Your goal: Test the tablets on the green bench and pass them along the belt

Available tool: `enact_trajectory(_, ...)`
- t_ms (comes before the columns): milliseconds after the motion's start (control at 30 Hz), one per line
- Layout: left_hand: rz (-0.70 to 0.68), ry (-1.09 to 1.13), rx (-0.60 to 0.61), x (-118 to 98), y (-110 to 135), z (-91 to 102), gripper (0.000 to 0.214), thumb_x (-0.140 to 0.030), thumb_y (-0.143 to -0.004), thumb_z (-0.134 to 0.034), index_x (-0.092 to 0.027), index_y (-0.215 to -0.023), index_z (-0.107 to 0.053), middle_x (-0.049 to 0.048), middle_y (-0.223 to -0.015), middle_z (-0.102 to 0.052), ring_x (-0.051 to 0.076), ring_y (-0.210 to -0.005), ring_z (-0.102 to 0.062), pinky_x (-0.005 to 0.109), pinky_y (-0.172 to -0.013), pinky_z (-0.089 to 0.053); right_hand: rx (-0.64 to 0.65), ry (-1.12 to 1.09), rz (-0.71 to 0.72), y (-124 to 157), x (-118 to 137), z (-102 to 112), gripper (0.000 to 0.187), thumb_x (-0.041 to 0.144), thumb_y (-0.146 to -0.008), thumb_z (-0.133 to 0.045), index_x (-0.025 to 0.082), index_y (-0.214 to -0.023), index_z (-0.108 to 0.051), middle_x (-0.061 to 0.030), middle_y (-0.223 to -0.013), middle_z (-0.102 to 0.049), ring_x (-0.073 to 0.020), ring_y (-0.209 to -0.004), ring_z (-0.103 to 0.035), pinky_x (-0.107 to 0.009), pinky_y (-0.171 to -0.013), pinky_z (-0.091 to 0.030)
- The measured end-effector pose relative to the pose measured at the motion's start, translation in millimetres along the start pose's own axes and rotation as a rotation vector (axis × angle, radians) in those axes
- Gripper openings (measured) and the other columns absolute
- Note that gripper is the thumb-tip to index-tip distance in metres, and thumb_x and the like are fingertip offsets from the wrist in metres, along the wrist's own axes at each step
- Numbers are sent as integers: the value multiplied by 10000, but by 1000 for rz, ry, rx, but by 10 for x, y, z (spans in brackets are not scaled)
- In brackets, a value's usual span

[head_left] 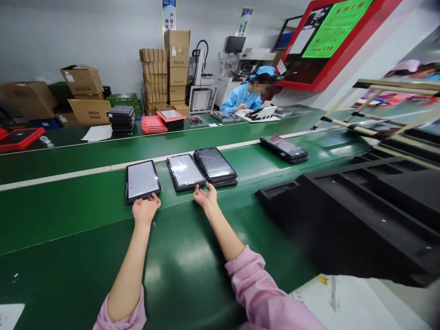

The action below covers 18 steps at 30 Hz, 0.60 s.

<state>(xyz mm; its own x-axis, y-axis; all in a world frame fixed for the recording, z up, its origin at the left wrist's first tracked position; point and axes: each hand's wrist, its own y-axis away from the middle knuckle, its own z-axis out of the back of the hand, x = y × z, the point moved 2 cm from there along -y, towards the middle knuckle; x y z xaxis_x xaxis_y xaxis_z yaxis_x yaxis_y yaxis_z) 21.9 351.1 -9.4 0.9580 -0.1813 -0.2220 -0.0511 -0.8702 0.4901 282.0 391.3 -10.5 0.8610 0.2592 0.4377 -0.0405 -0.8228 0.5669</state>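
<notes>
Three dark tablets lie in a row on the green conveyor belt (68,211). My left hand (145,208) is stretched out and grips the near edge of the left tablet (142,179), fingers curled on it. Reaching to the near edge of the middle tablet (185,171), my right hand (205,196) has its fingers curled and touching that edge. The right tablet (215,164) rests on a small stack just past my right hand. A further stack of tablets (284,149) lies farther right on the belt.
Black foam trays (360,215) fill the right side. Across the belt a person in a blue coat (245,95) sits working at a bench. Cardboard boxes (177,57), red trays (154,124) and a stack of dark tablets (121,118) stand at the back.
</notes>
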Motion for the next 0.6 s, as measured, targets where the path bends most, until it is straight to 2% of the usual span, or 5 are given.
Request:
enact_trajectory(133, 51, -55, 193, -25, -51, 89, 149, -170, -629, -508, -178, -769, -459, 38, -837, -497, 171, -826, -613, 337, -755, -531, 189, -26, -4, 13, -65, 13, 186, 322, -947, -406, 224, -790, -392, 22, -691, -465, -95, -521, -437, -181, -432, -376)
enact_trajectory(233, 83, -152, 220, -24, -49, 111, 201, -113, -596, -508, -161, -791, -519, 50, -844, -547, 143, -738, -591, 314, -735, -514, 353, -15, -32, 76, -107, 63, 257, 280, -956, -419, 224, -720, -335, 56, -624, -399, -79, -485, -368, -167, -451, -362)
enact_trajectory(333, 118, -221, 208, 13, 54, 153, 275, -115, -595, -503, -124, -860, -577, 95, -893, -594, 139, -680, -572, 313, -691, -514, 497, 58, -107, 215, -213, 190, 344, 271, -955, -460, 222, -669, -275, 78, -570, -315, -70, -451, -289, -166, -451, -320)
enact_trajectory(467, 76, -266, 157, 90, 391, 378, 147, -100, -653, -530, -155, -786, -561, 87, -881, -615, 138, -680, -583, 305, -693, -522, 657, 251, -281, 564, -476, 503, 406, 252, -919, -557, 230, -629, -274, 82, -530, -321, -68, -425, -264, -205, -450, -289)
enact_trajectory(600, -29, -248, 91, 198, 934, 750, 262, -44, -674, -575, -197, -884, -608, -1, -801, -573, 88, -657, -553, 243, -714, -508, 738, 354, -368, 1078, -662, 944, 427, 282, -884, -631, 227, -614, -304, 84, -477, -352, -60, -387, -239, -219, -426, -189)
